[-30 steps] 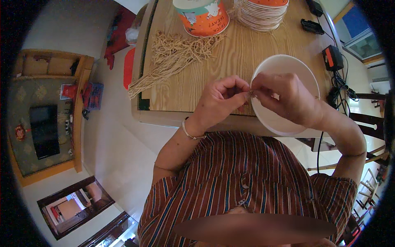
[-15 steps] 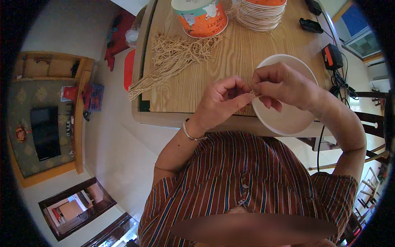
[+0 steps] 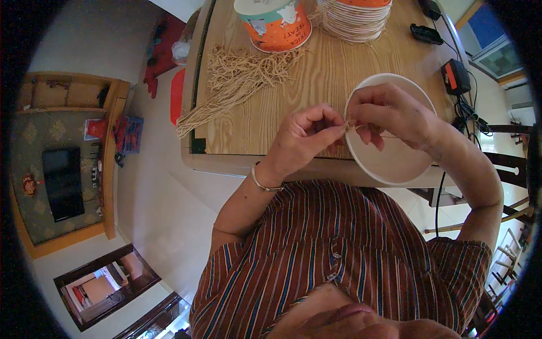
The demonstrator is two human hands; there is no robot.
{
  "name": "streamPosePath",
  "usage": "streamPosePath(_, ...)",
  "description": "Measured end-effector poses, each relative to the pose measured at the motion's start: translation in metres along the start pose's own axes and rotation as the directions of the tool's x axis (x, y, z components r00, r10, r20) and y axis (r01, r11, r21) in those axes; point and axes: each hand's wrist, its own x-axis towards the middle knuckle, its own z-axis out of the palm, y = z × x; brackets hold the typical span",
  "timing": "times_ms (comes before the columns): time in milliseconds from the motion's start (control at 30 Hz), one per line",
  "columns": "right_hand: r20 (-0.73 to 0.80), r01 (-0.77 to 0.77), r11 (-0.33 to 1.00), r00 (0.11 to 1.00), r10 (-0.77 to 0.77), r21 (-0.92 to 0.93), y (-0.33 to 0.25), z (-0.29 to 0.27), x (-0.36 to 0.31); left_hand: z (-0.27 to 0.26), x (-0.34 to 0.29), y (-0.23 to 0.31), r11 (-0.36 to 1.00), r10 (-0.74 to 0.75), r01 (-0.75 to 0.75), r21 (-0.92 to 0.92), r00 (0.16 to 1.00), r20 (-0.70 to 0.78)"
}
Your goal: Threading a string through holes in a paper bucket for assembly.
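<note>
My left hand (image 3: 304,138) is closed in a pinch on a thin tan cord (image 3: 351,125), level with the table's near edge. On the cord's other side, my right hand (image 3: 395,113) pinches it too, fingertips close to the left hand's. A small loop or knot seems to show between them, too fine to make out. Just beneath my right hand is a white round tub (image 3: 389,172), its open mouth facing up and its rim near the table edge. A loose bundle of similar tan cords (image 3: 248,76) lies on the table to the left.
An orange and teal printed paper bucket (image 3: 279,33) stands behind the cord bundle. Beside it rises a stack of paper buckets (image 3: 355,22) with pale rims. A black and orange power adapter (image 3: 455,78) and tangled black cables (image 3: 468,116) sit along the table's right edge.
My right hand has turned slightly and its fingers have shifted, so more of the cord shows between the hands. My left hand stays almost where it was.
</note>
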Motion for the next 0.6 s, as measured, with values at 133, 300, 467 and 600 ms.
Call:
streamPosePath(133,0.048,0.108,0.993,0.993,-0.105,-0.055,0.008,-0.004,0.001,0.0,0.001,-0.003,0.996,0.004,-0.004,-0.086,1.0,-0.003)
streamPosePath(300,0.059,0.205,0.968,0.978,-0.198,-0.145,0.011,0.003,-0.002,0.0,0.0,-0.005,0.991,-0.006,0.005,-0.132,1.0,-0.009)
streamPosePath(467,-0.005,0.378,0.82,0.907,-0.421,-0.429,0.014,0.007,-0.007,-0.002,0.002,-0.005,0.994,-0.026,0.025,-0.105,1.0,-0.002)
streamPosePath(600,0.01,0.421,0.737,0.872,-0.49,-0.53,0.014,0.008,-0.007,-0.003,0.002,-0.003,0.995,-0.031,0.031,-0.09,1.0,0.006)
